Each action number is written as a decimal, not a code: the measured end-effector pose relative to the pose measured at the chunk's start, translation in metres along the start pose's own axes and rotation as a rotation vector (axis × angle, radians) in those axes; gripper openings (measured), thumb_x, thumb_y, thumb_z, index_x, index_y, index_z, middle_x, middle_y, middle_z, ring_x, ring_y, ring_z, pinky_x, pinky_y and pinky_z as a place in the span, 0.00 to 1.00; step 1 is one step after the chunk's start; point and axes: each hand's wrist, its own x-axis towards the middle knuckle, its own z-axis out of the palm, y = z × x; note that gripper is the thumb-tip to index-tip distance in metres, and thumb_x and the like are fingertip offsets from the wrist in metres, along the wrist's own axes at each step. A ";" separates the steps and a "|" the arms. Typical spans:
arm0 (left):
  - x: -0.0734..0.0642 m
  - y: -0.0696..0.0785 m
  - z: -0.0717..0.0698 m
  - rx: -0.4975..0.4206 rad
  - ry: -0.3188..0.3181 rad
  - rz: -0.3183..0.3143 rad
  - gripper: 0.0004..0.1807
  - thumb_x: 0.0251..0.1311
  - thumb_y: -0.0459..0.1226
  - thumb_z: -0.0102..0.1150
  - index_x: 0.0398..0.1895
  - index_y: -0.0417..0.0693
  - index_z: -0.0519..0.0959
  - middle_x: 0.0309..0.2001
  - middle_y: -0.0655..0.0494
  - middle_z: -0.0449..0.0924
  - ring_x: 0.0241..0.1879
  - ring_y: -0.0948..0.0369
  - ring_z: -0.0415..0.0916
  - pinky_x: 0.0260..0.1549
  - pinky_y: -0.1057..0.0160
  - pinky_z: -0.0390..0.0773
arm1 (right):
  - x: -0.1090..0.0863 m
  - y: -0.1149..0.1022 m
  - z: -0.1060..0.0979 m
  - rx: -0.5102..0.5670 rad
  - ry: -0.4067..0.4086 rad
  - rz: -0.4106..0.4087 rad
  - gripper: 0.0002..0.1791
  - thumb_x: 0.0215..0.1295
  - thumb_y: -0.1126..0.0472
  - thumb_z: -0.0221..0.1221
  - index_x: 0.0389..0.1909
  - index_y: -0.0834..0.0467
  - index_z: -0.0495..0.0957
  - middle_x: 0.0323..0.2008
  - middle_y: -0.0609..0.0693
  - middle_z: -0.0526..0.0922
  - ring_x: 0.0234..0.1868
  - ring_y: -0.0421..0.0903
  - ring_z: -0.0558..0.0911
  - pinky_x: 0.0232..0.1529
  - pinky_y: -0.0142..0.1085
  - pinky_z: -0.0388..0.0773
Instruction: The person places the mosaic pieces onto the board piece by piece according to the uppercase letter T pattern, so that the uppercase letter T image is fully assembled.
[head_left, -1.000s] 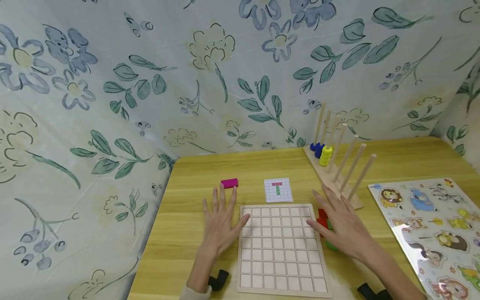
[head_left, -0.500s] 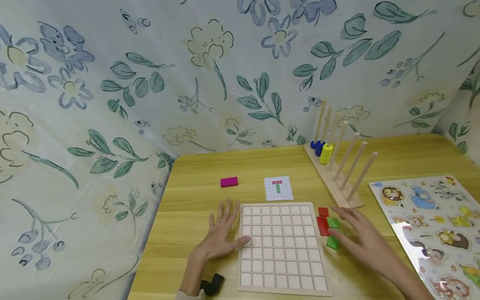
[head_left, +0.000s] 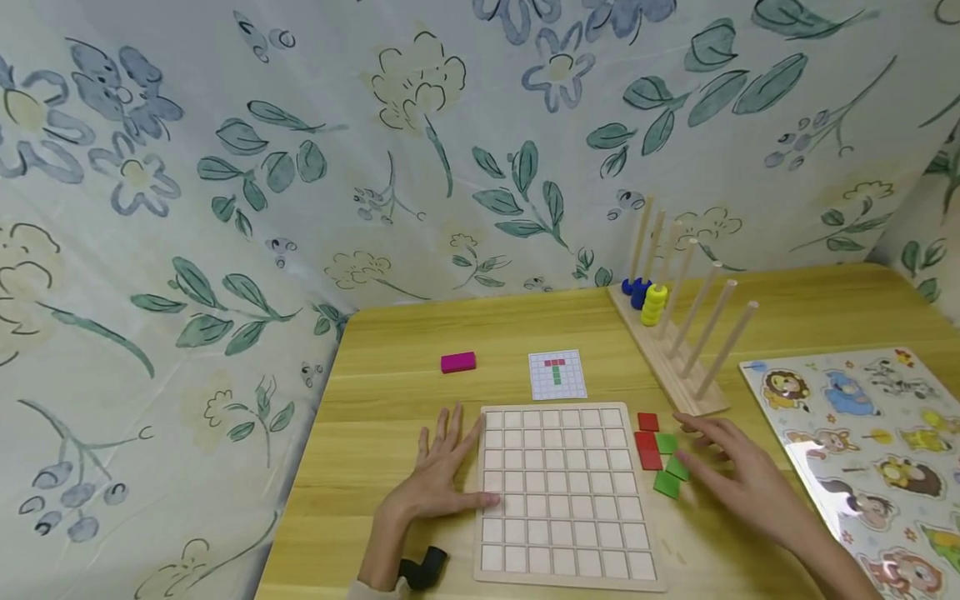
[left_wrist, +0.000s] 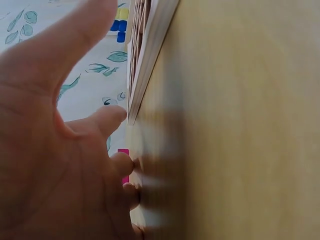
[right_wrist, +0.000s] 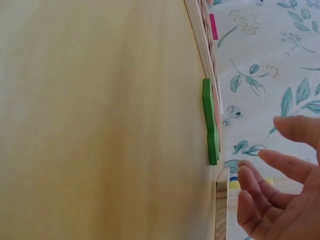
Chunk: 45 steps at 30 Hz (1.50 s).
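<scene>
A wooden grid board of small square cells lies on the table. My left hand is at its left side, fingers spread, the thumb reaching over the board's edge. Off the board's right edge lie several flat square tiles, red tiles and green tiles, in a loose group. My right hand hovers just right of these tiles, fingers loosely bent and holding nothing. In the right wrist view the green tiles show edge-on, apart from the fingers. A pattern card with a red and green T lies beyond the board.
A magenta block sits at the back left. At the back right stands a wooden peg rack with blue and yellow beads. An animal puzzle board lies far right, and a black object by the left wrist.
My left hand has drawn back toward me along the board's left edge. The right hand has moved right and toward me, uncovering the red and green tiles.
</scene>
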 end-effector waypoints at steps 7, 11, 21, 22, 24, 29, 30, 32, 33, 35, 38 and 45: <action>0.000 0.001 -0.001 0.006 -0.011 0.012 0.65 0.53 0.59 0.75 0.86 0.57 0.41 0.83 0.40 0.19 0.82 0.40 0.15 0.74 0.28 0.19 | 0.013 0.001 0.005 0.056 0.010 0.040 0.24 0.64 0.66 0.69 0.62 0.60 0.81 0.34 0.46 0.80 0.28 0.28 0.72 0.24 0.28 0.72; -0.001 0.002 -0.001 0.018 -0.003 0.019 0.68 0.50 0.59 0.77 0.85 0.56 0.41 0.83 0.39 0.19 0.82 0.38 0.16 0.74 0.28 0.20 | 0.020 -0.001 0.004 0.113 -0.049 0.133 0.22 0.68 0.61 0.67 0.62 0.58 0.81 0.26 0.43 0.75 0.21 0.31 0.67 0.19 0.30 0.66; -0.001 0.001 0.000 0.029 0.006 0.030 0.71 0.46 0.57 0.81 0.85 0.54 0.41 0.83 0.37 0.19 0.81 0.36 0.16 0.73 0.26 0.21 | 0.037 -0.005 0.005 0.152 -0.176 0.308 0.23 0.73 0.52 0.63 0.64 0.57 0.80 0.22 0.46 0.72 0.16 0.35 0.61 0.15 0.31 0.62; -0.001 0.001 0.000 0.025 0.010 0.030 0.71 0.46 0.57 0.81 0.85 0.54 0.42 0.83 0.37 0.20 0.81 0.36 0.16 0.73 0.26 0.21 | 0.039 -0.005 0.006 0.164 -0.183 0.319 0.23 0.73 0.52 0.63 0.64 0.57 0.80 0.22 0.46 0.72 0.16 0.35 0.61 0.15 0.31 0.62; -0.001 0.000 0.001 0.025 0.014 0.034 0.71 0.45 0.57 0.82 0.85 0.54 0.42 0.83 0.37 0.20 0.81 0.36 0.17 0.73 0.26 0.21 | 0.043 -0.005 0.008 0.184 -0.192 0.340 0.23 0.73 0.52 0.63 0.64 0.58 0.81 0.22 0.46 0.71 0.17 0.35 0.62 0.15 0.31 0.62; -0.001 0.000 0.002 0.027 0.023 0.044 0.72 0.44 0.56 0.82 0.85 0.54 0.43 0.83 0.36 0.21 0.82 0.36 0.18 0.73 0.25 0.22 | 0.049 -0.004 0.014 0.198 -0.178 0.384 0.21 0.72 0.56 0.65 0.61 0.61 0.82 0.19 0.44 0.67 0.17 0.37 0.63 0.16 0.31 0.61; -0.001 0.000 0.001 0.033 0.024 0.045 0.72 0.44 0.57 0.82 0.85 0.54 0.43 0.83 0.36 0.21 0.82 0.35 0.18 0.73 0.25 0.23 | 0.049 -0.004 0.015 0.197 -0.175 0.393 0.20 0.71 0.56 0.65 0.60 0.61 0.83 0.19 0.44 0.67 0.18 0.37 0.63 0.17 0.31 0.61; -0.001 0.001 0.002 0.036 0.027 0.047 0.72 0.44 0.57 0.82 0.85 0.53 0.43 0.83 0.36 0.22 0.82 0.35 0.19 0.73 0.25 0.23 | 0.051 -0.003 0.017 0.192 -0.174 0.409 0.20 0.71 0.56 0.65 0.59 0.60 0.84 0.19 0.43 0.67 0.18 0.37 0.64 0.17 0.30 0.61; -0.001 0.001 0.002 0.039 0.031 0.050 0.72 0.43 0.57 0.82 0.85 0.53 0.43 0.83 0.35 0.22 0.81 0.34 0.19 0.73 0.24 0.23 | 0.051 -0.003 0.018 0.192 -0.177 0.414 0.20 0.71 0.56 0.65 0.59 0.60 0.84 0.18 0.43 0.67 0.18 0.37 0.64 0.17 0.30 0.61; -0.001 0.001 0.001 0.041 0.026 0.044 0.72 0.44 0.57 0.82 0.85 0.53 0.43 0.83 0.36 0.21 0.82 0.35 0.18 0.73 0.25 0.23 | 0.052 -0.002 0.020 0.189 -0.181 0.422 0.19 0.72 0.56 0.65 0.59 0.61 0.84 0.18 0.43 0.67 0.18 0.37 0.64 0.17 0.30 0.60; -0.001 0.002 0.002 0.038 0.026 0.041 0.72 0.44 0.57 0.82 0.85 0.53 0.43 0.83 0.36 0.21 0.82 0.35 0.18 0.73 0.25 0.23 | 0.053 -0.002 0.022 0.190 -0.182 0.426 0.19 0.72 0.57 0.64 0.59 0.61 0.84 0.18 0.44 0.67 0.18 0.36 0.64 0.17 0.30 0.60; 0.000 0.001 0.002 0.030 0.023 0.025 0.71 0.44 0.57 0.82 0.85 0.56 0.43 0.83 0.37 0.21 0.82 0.37 0.17 0.74 0.27 0.22 | 0.054 0.000 0.024 0.191 -0.192 0.447 0.19 0.72 0.58 0.64 0.59 0.62 0.84 0.19 0.43 0.66 0.18 0.36 0.63 0.17 0.29 0.60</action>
